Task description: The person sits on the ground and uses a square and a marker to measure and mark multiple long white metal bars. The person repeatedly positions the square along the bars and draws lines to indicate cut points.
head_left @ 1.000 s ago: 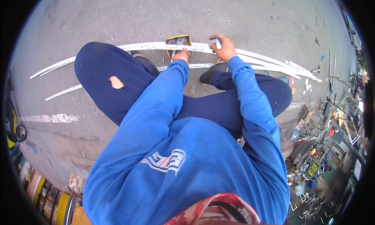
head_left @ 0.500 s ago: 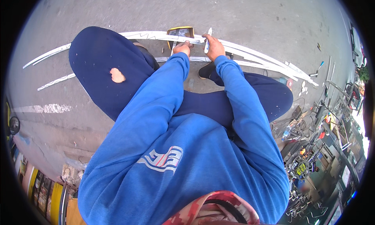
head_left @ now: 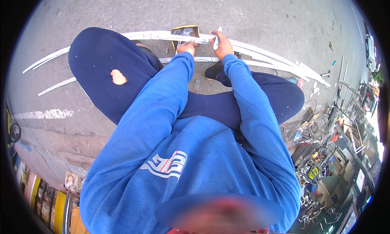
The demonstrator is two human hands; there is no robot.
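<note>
The long white strip (head_left: 260,55) lies flat on the concrete ground (head_left: 264,14), one of a bundle of thin pale lengths that run in a shallow arc in front of the person's knees. It looks light, narrow and stiff along its run but likely to flex and whip at the ends if lifted by one point, so it probably handles best pressed flat near the spot being worked, or carried with two holds spaced apart. The left hand (head_left: 187,47) bears down on the strip with its fingers spread flat, pinning it rather than gripping it. Just behind that hand, on the far side of the strip, sits a small yellow-framed square tool (head_left: 185,31) with a shiny face, touching or almost touching the strip. The right hand (head_left: 221,47), just right of the left along the strip, is closed around a white marker (head_left: 216,39) held upright, tip toward the strip. Well right of the strip lies a clutter of metal tools and parts (head_left: 333,128).
</note>
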